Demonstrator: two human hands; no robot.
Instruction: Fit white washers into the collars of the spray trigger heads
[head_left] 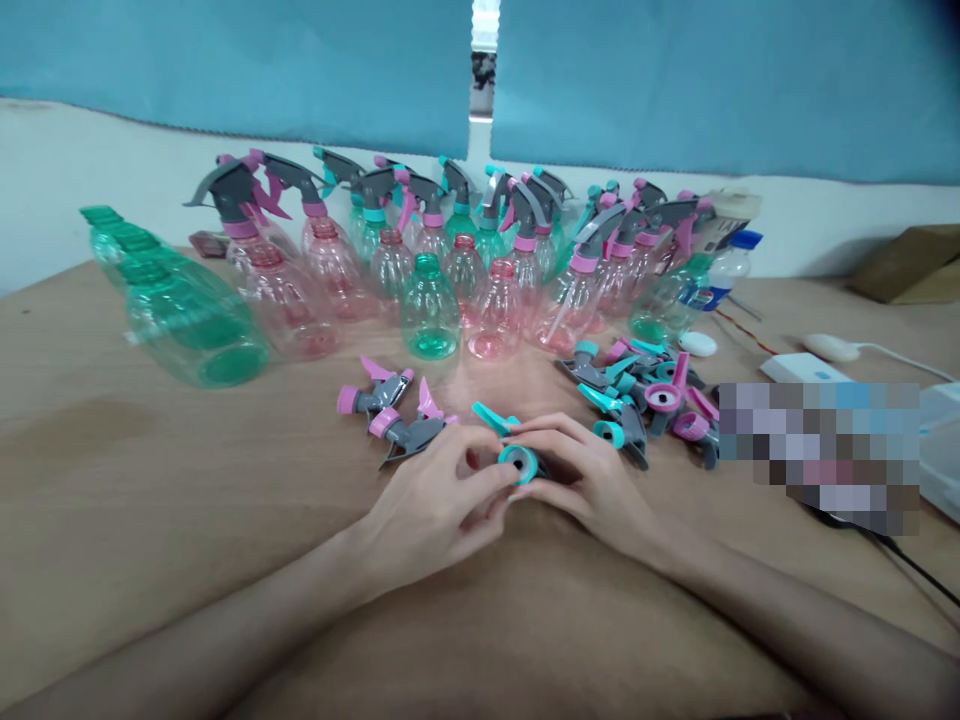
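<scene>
Both of my hands meet over the near middle of the table around a trigger spray head (517, 464) with a teal collar and teal trigger. My left hand (442, 490) has its thumb and fingers closed at the collar's left side. From the right, my right hand (589, 480) grips the same spray head, covering most of its grey body. The collar's opening faces me. Just beyond my left hand lie two pink-and-grey spray heads (409, 432). To the right of my right hand is a pile of teal and pink spray heads (637, 390).
Behind stand open pink bottles (495, 315) and green bottles (430, 310), with several spray-topped bottles (525, 240) farther back. Green bottles (187, 320) lean together at left. At right are a blue-capped bottle (731, 268), a white box (806, 368), cables and a cardboard box (911, 265).
</scene>
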